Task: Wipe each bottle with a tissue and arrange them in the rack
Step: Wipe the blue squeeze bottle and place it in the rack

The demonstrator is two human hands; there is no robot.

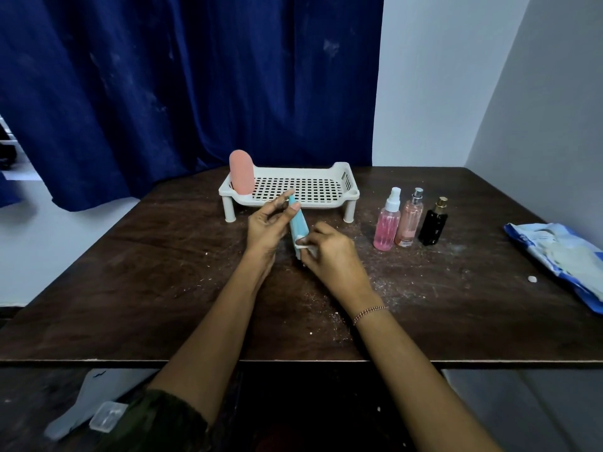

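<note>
Teal bottle point(297, 225), tilted: left grip point(266, 225) pinches its top, right grip point(329, 252) clasps tissue point(305, 247) round its base.

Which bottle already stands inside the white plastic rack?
The opaque pink round-topped bottle, at the rack's left end. Three spray bottles stand on the dark table; the left hand holds the light blue one, the right hand a white tissue.
</note>
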